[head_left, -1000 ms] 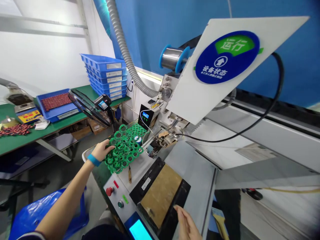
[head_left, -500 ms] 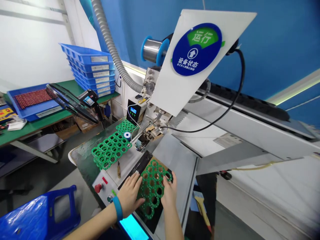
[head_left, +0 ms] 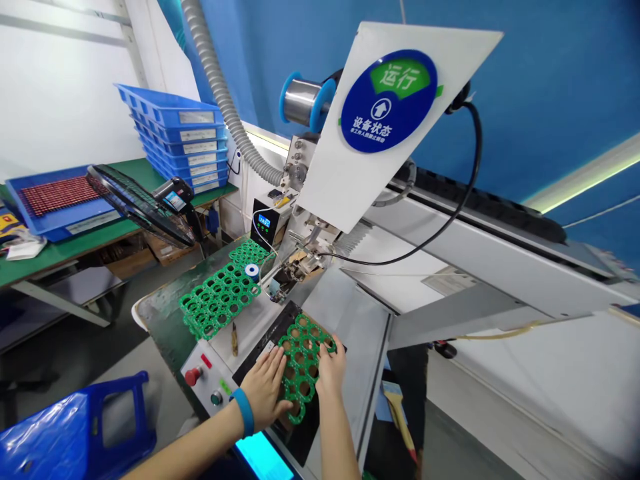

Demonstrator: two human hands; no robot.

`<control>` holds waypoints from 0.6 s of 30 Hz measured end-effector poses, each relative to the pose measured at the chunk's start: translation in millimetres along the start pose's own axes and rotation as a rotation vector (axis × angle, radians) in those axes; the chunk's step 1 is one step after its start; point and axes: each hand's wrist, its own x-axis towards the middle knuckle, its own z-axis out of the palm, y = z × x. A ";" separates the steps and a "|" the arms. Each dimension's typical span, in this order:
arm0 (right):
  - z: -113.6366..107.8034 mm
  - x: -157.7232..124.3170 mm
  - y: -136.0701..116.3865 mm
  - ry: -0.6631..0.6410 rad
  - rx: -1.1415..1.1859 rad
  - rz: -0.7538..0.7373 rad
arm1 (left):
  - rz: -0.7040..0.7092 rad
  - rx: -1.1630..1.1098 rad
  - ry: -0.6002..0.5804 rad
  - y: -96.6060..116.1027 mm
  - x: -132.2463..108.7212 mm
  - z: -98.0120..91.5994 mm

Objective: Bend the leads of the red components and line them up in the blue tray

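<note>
A green circuit board panel [head_left: 301, 369] with rows of round holes lies over a black fixture plate [head_left: 273, 333] on the machine bed. My left hand [head_left: 265, 385], a blue band at its wrist, rests along the panel's left edge with the fingers stretched out flat. At the right edge my right hand [head_left: 331, 370] grips the panel, fingers bent over the rim. The soldering head [head_left: 300, 263] of the machine stands just beyond the plate.
Stacked green panels [head_left: 217, 300] lie left of the bed, near a small screwdriver [head_left: 235, 340]. A red stop button [head_left: 193, 377] is at front left, a lit screen [head_left: 265, 457] below my hands. A brush [head_left: 397, 407] lies right. A fan [head_left: 143, 203] and blue trays [head_left: 177, 133] stand behind.
The panel has shifted slightly away from me over the plate, with my right hand moving along with it. My left hand stays flat at the left edge. The view has turned slightly.
</note>
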 end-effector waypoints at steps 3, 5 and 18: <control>1.4 3.9 4.7 0.021 -0.056 -0.042 | 0.014 0.009 0.013 0.0 1.4 1.9; 3.4 7.0 7.4 0.040 -0.103 -0.094 | 0.018 0.015 0.018 0.9 3.1 3.0; 4.7 -8.7 -2.5 0.057 -0.633 -0.680 | 0.017 0.055 0.021 -1.9 9.7 4.4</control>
